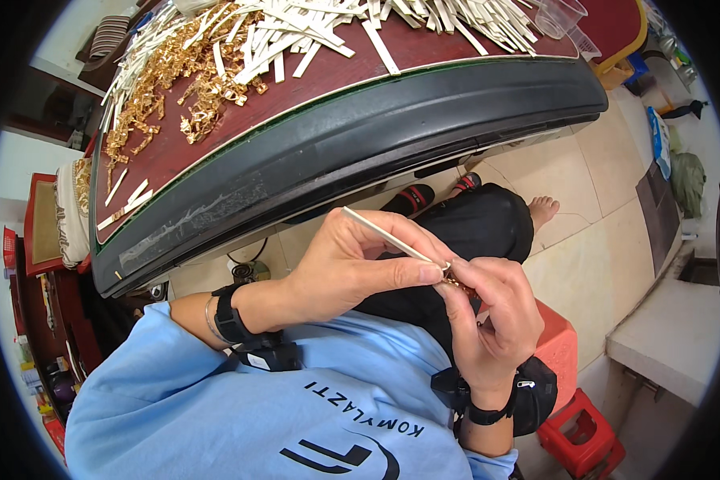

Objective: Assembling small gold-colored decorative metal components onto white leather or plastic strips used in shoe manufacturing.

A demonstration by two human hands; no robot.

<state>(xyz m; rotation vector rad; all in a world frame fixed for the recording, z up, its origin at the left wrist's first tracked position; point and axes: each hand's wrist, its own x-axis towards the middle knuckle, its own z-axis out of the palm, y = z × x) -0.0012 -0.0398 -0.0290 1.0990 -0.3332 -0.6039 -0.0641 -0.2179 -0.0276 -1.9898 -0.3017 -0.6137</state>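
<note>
My left hand [340, 260] is closed in a pinch on a thin, flat white strip [386, 236]. The strip slants over the fingers, its lower right end close to my right fingertips. There, my right hand [500, 316] pinches a small gold metallic piece [454, 282], mostly covered by the fingers. Both hands meet above my lap, on the near side of the table. A dark red tabletop [164, 172] bears a heap of gold metallic pieces [204, 60] at the left and a pile of similar white strips [296, 36] behind.
A thick black padded edge [360, 132] borders the table on my side. Clear plastic cups [562, 18] stand at its far right. A red stool [582, 436] is on the tiled floor at lower right, near a pale ledge [668, 340]. Black sandals [412, 198] lie below the table.
</note>
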